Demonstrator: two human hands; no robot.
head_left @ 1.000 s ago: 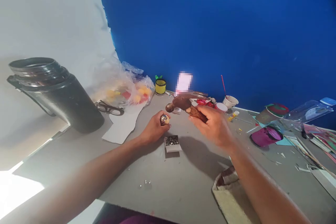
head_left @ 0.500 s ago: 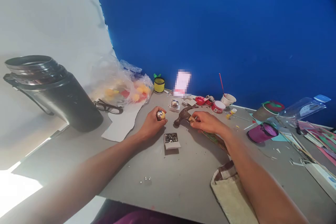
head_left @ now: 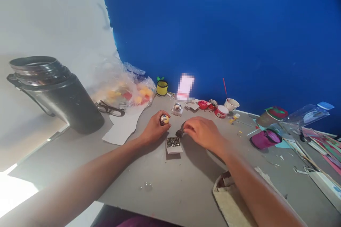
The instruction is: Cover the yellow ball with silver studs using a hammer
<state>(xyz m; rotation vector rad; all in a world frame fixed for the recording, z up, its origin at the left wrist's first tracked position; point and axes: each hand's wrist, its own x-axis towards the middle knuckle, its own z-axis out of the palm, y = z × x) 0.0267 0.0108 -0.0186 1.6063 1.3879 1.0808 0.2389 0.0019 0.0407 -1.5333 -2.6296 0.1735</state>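
Note:
My left hand [head_left: 154, 127] is closed around a small ball [head_left: 164, 120], partly covered with shiny silver tacks and yellowish where bare. My right hand [head_left: 204, 131] is closed over a claw hammer [head_left: 179, 133], its fingers at the dark metal head; the hand and forearm hide most of the tool. Just below the hammer head, between my hands, a small open box [head_left: 174, 151] holds many shiny tacks [head_left: 173, 142]. Beyond my hands a second silver-studded ball [head_left: 177, 106] rests on a small white box [head_left: 177, 112].
A large dark flask [head_left: 55, 95] stands at left by eyeglasses [head_left: 110, 109] and white paper [head_left: 119, 129]. Paint pots [head_left: 221, 111], a paper cup [head_left: 231, 105] and a glue stick [head_left: 234, 118] sit at the back. A cloth piece [head_left: 234, 198] lies under my right forearm; a purple container [head_left: 266, 139] is at right.
My right hand has moved left along the hammer and now covers its neck. The hammer head has shifted slightly nearer the tack box. My left hand still holds the ball.

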